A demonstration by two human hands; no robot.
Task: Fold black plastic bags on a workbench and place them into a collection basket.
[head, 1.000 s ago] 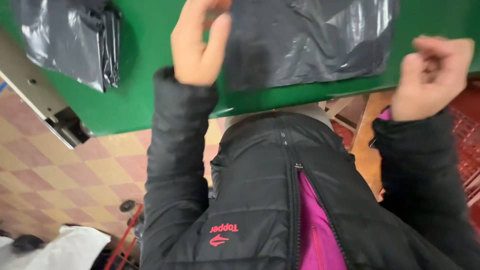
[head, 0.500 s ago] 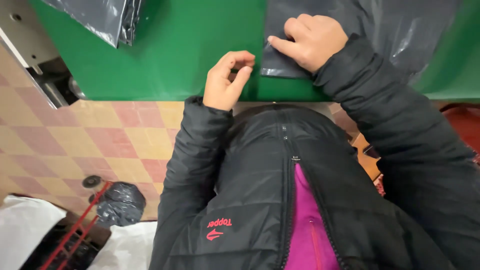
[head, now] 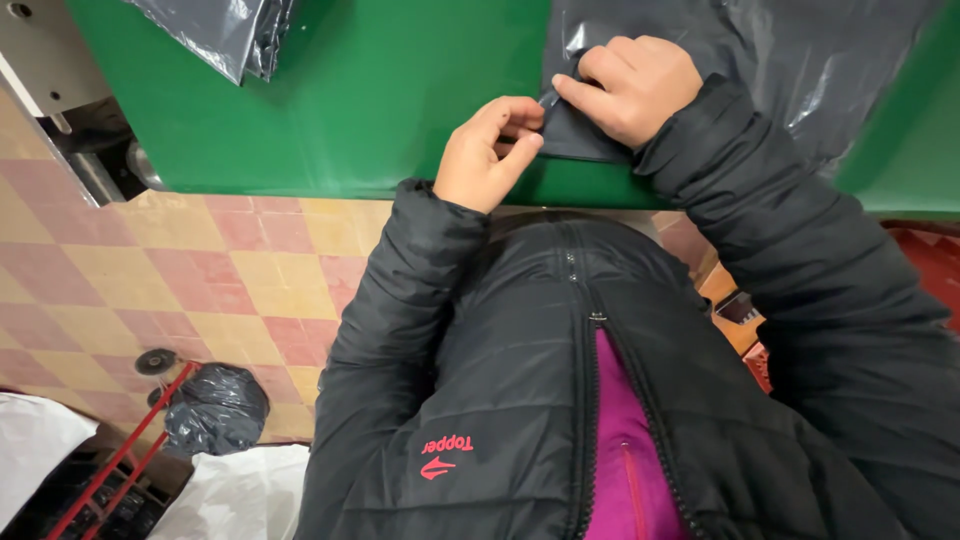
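Green table [head: 380, 100] | both hands' fingers pinched on black plastic bag [head: 700, 60] corner

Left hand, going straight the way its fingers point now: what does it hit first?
The left hand points right, toward the near corner of the black plastic bag on the green table. It would likely meet that corner and the right hand pinching it almost at once; depth is unclear.

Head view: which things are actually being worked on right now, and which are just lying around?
In hand:
- dark plastic bag, corner pinched by right hand
- left hand at the same corner
- green table

Lying about:
- second dark bag
- tied black sack on floor
- white bags
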